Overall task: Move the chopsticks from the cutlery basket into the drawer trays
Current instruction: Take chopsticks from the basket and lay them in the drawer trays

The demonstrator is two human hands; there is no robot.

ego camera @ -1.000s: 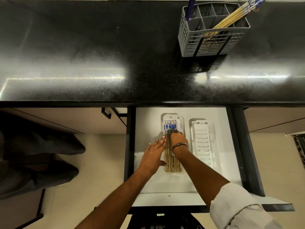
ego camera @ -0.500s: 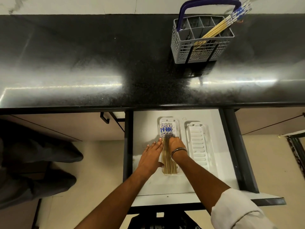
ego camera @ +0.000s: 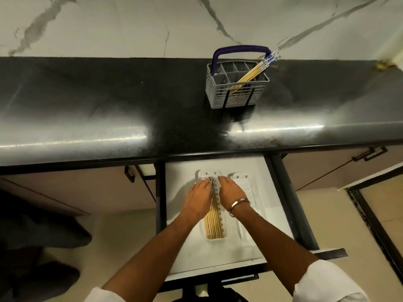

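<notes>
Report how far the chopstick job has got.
Done: a row of chopsticks already lies in the left tray of the open drawer. In hand: the left hand and right hand rest flat on that row, apparently aligning it. Left: a bundle of chopsticks leans in the cutlery basket on the counter, and the right tray looks empty where it shows.

Head-worn view, steeply downward, close
</notes>
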